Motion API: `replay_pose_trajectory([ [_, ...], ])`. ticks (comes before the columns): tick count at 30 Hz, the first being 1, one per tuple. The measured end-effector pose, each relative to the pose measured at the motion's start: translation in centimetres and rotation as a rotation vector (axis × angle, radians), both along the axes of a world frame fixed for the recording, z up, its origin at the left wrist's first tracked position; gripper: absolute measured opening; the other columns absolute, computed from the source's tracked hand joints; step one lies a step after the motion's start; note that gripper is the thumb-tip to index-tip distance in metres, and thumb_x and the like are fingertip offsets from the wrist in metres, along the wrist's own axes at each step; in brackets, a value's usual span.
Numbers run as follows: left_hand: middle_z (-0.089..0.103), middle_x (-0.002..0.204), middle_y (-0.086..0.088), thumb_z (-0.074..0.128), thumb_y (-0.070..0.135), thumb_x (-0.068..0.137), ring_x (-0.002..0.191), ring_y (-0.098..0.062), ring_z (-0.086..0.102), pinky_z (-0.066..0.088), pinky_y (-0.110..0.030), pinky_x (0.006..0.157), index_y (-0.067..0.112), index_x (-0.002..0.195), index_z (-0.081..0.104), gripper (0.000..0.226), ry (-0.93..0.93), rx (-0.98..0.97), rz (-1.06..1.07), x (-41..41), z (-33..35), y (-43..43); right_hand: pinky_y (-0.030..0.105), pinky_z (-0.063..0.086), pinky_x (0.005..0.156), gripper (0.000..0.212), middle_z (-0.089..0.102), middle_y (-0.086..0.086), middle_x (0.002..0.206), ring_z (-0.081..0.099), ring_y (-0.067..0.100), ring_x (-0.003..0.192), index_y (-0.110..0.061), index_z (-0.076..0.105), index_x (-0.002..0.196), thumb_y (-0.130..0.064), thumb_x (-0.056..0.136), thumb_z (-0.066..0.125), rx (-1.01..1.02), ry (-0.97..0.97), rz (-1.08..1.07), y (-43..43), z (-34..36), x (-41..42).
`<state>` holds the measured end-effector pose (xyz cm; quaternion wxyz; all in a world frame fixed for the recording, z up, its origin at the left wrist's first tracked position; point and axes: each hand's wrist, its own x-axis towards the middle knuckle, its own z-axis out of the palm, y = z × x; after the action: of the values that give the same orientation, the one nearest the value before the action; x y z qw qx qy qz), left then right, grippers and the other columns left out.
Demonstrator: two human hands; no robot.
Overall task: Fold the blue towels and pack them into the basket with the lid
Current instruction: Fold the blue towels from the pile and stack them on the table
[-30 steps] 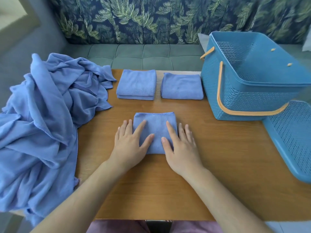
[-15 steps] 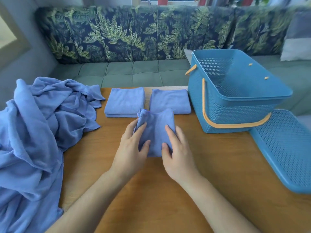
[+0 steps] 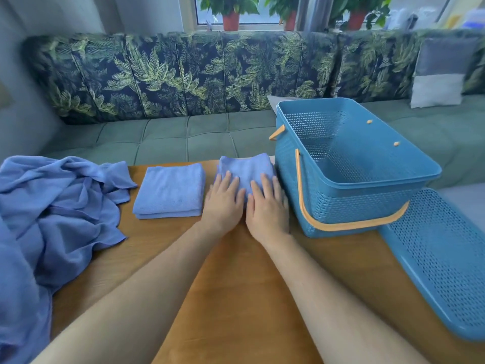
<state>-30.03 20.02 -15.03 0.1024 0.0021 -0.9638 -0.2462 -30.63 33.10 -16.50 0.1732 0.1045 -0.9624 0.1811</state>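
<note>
Now left hand [image 3: 223, 204] and right hand [image 3: 266, 208], fingers straight, press the towel [image 3: 245, 166] at the tabletop's [image 3: 236, 298] far edge; square it, perhaps atop another.

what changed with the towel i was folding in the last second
Both hands lifted the folded towel from the middle of the table and carried it away from you, to where the right-hand folded one lay beside the basket. The left hand and right hand now press flat on it. The left stack, loose heap, basket and lid stayed put.
</note>
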Motion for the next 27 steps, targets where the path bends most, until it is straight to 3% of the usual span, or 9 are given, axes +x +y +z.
replay_pose_trajectory([
  [2,0.044,0.152,-0.018,0.029,0.037,0.103,0.15,-0.031,0.026,0.02,-0.052,0.122,-0.002,0.143,0.047,0.059,0.084,-0.012,-0.06,0.5,-1.3,0.2,0.051,0.043,0.104,0.045,0.046,0.005,0.154,0.035,0.033,0.146,-0.019,0.06,0.138,-0.038,0.102,0.04,-0.015,0.029,-0.015,0.1,-1.3,0.4],
  [4,0.037,0.157,-0.016,0.029,0.038,0.105,0.15,-0.032,0.024,0.02,-0.053,0.122,0.003,0.148,0.042,0.057,0.057,0.005,-0.024,0.5,-1.4,0.1,0.05,0.043,0.103,0.045,0.048,0.004,0.153,0.036,0.031,0.146,-0.02,0.06,0.137,-0.039,0.102,0.039,-0.021,0.043,-0.046,0.1,-1.5,-0.1],
  [7,0.043,0.154,-0.015,0.033,0.038,0.103,0.146,-0.036,0.032,0.03,-0.054,0.118,0.006,0.143,0.05,0.053,0.122,-0.034,0.026,0.5,-1.5,0.4,0.052,0.038,0.109,0.044,0.048,0.005,0.153,0.035,0.032,0.146,-0.021,0.061,0.137,-0.039,0.102,0.042,-0.009,0.063,-0.051,-0.1,-1.8,-0.3],
  [11,0.038,0.159,-0.008,0.028,0.045,0.101,0.152,-0.031,0.021,0.024,-0.051,0.121,0.013,0.145,0.05,0.058,0.1,-0.02,0.085,1.2,-1.7,0.5,0.052,0.03,0.117,0.043,0.046,0.007,0.154,0.032,0.034,0.148,-0.022,0.059,0.14,-0.037,0.103,0.044,0.015,0.11,-0.036,0.0,-1.5,0.1],
  [17,0.036,0.159,-0.003,0.028,0.04,0.099,0.151,-0.021,0.025,0.018,-0.043,0.124,0.015,0.148,0.046,0.058,0.178,0.076,0.087,8.0,-1.3,-0.7,0.05,0.029,0.118,0.041,0.049,0.007,0.153,0.035,0.033,0.147,-0.022,0.059,0.14,-0.031,0.103,0.043,0.002,0.229,0.151,0.2,-0.2,5.1],
  [27,0.04,0.157,-0.006,0.039,0.028,0.101,0.149,-0.024,0.03,0.019,-0.044,0.123,0.014,0.147,0.048,0.049,0.319,-0.1,0.351,20.7,5.6,-11.8,0.044,0.041,0.107,0.044,0.058,0.003,0.144,0.05,0.027,0.136,-0.022,0.059,0.139,-0.031,0.101,0.038,-0.019,0.287,0.462,-11.8,7.1,13.9],
])
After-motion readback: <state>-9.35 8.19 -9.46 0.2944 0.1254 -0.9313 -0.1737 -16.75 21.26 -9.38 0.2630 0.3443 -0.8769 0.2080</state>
